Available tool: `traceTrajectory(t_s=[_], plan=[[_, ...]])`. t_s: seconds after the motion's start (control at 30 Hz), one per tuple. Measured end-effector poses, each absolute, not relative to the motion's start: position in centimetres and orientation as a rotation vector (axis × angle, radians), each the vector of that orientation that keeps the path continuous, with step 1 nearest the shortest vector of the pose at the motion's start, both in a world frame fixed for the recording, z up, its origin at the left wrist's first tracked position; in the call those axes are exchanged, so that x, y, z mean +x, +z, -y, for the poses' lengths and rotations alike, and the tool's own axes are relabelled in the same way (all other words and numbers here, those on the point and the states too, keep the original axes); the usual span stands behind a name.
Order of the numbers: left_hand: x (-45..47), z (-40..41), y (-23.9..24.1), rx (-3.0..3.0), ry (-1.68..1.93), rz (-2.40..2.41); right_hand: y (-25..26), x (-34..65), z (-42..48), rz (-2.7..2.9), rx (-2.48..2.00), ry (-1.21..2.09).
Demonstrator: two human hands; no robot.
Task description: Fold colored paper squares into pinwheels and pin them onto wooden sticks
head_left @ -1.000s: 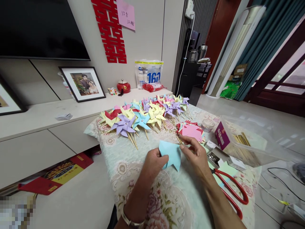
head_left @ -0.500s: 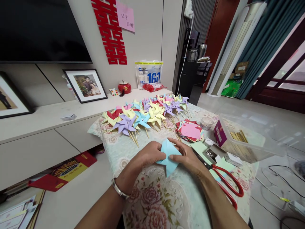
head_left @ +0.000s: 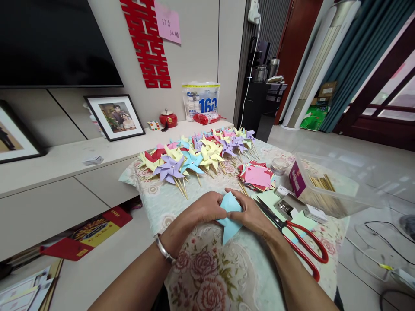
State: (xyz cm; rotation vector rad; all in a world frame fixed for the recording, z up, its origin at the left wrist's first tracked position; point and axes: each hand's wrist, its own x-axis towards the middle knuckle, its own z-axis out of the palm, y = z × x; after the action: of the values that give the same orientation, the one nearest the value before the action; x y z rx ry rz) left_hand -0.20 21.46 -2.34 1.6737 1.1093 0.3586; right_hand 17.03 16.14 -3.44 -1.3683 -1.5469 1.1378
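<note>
Both hands meet over the floral tablecloth [head_left: 207,276] and pinch a light blue paper piece [head_left: 229,221], folded into points. My left hand [head_left: 204,208] grips its left side with curled fingers, a bracelet on the wrist. My right hand [head_left: 251,214] closes on its right side, thumb on top. Behind them lies a row of finished paper pinwheels [head_left: 194,156] on wooden sticks, in purple, blue, yellow, pink and red.
A stack of cut pink and red paper squares [head_left: 257,177] lies right of the hands. Red-handled scissors [head_left: 296,244], a small box of pins [head_left: 287,208], a round tub [head_left: 279,166] and a clear bin of wooden sticks [head_left: 327,190] sit to the right. A low cabinet [head_left: 65,172] runs along the left.
Both hands drew the blue paper down towards me and closed tighter around it, folding its points inward. The camera shifted slightly.
</note>
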Motion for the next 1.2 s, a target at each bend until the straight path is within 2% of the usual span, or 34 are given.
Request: traceTrajectory(t_s=[0.4, 0.47, 0.57, 0.7, 0.93, 1.2], plan=[[-0.7, -22.5, -2.2, 1.652, 0.258, -1.024, -4.2, 17.3, -16.2, 1.463, -1.331, 1.174], [-1.0, -22.2, -1.7, 1.589, 0.348, -1.039, -4.5, 17.5, -16.4, 1.388, -1.326, 1.148], [-0.8, -20.8, -1.4, 1.266, 0.732, -1.031, -4.6, 17.6, -16.8, 1.232, -1.284, 1.110], [1.2, -18.5, -2.5, 0.950, 0.955, -0.907, -4.5, 17.3, -17.0, 1.054, -1.226, 1.084], [4.7, -18.1, -5.9, 0.793, 1.156, -0.938, -4.3, 16.9, -17.0, 1.003, -1.210, 1.050], [4.5, -17.7, -5.1, 0.715, 1.185, -0.928, -4.2, 16.3, -16.9, 0.989, -1.235, 1.042]])
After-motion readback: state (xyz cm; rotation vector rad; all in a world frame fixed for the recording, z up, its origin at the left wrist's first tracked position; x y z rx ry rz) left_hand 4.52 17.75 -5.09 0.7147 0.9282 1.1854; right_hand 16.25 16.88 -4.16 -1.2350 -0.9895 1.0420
